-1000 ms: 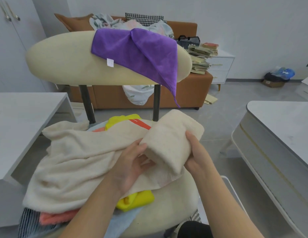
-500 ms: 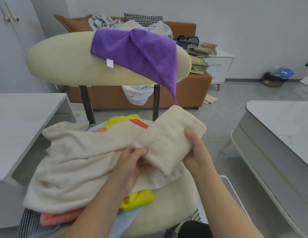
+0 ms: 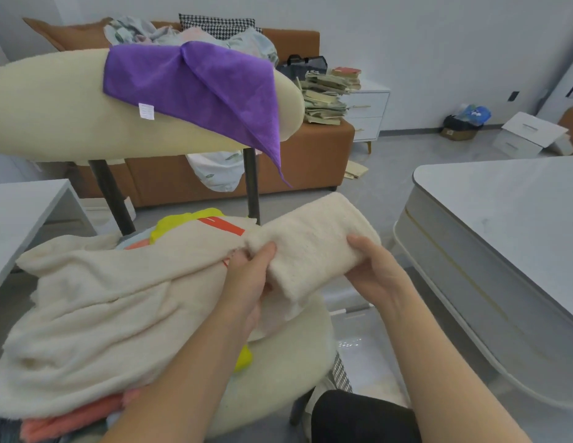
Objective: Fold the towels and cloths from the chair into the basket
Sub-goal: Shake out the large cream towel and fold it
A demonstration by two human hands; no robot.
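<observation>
A folded cream terry towel [image 3: 314, 244] is held just above the front right corner of the cream padded chair [image 3: 278, 369]. It hangs partly over the seat edge and partly over the white plastic basket [image 3: 341, 375], which stands on the floor just beside the chair's right side. The left hand [image 3: 250, 282] pinches the towel's left edge, its fingers curled round the fold. The right hand [image 3: 371, 270] grips the towel's right end with the thumb laid on top; its fingers pass beneath the cloth and are hidden.

On the chair's seat a large loose cream towel [image 3: 103, 308] is spread over a heap of other cloths. A yellow cloth [image 3: 179, 222] shows from under it at the back of the seat. A coral-pink cloth [image 3: 64, 420] sticks out at the seat's front left. A purple microfibre cloth [image 3: 195, 87] is draped over the chair's backrest, one corner hanging down past the backrest's right end.
</observation>
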